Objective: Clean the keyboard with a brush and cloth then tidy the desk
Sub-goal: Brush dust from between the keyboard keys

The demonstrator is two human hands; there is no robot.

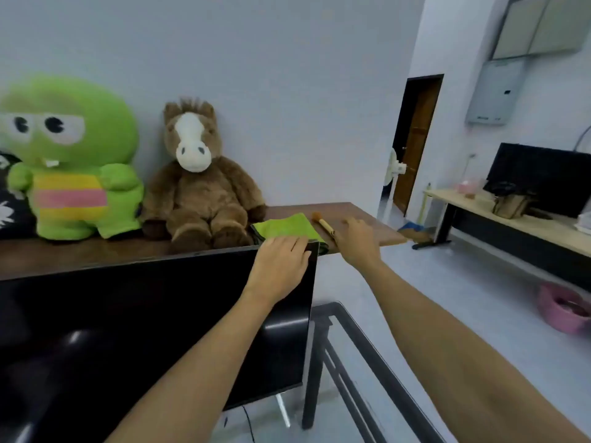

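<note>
Toward the right end of the dark wooden shelf (358,215), a folded green cloth (284,228) lies flat, soft and napped, with a darker edge along its near side. Just to its right rests a small brush (323,222) with a pale wooden handle and a tuft of tan bristles pointing toward the wall. The left hand (281,266) lies palm down with fingers stretched and loosely together, pressing on the cloth's near edge; it grips nothing. The right hand (356,239) hovers near the brush handle, fingers relaxed and partly spread, holding nothing; whether it touches the handle or the shelf I cannot tell. Further left along the shelf sit a shaggy brown plush horse (200,180) and a smooth green plush figure (70,161) with a striped belly, both leaning against the wall. A glossy black monitor (128,330) stands in front of the shelf, hiding its near edge.
</note>
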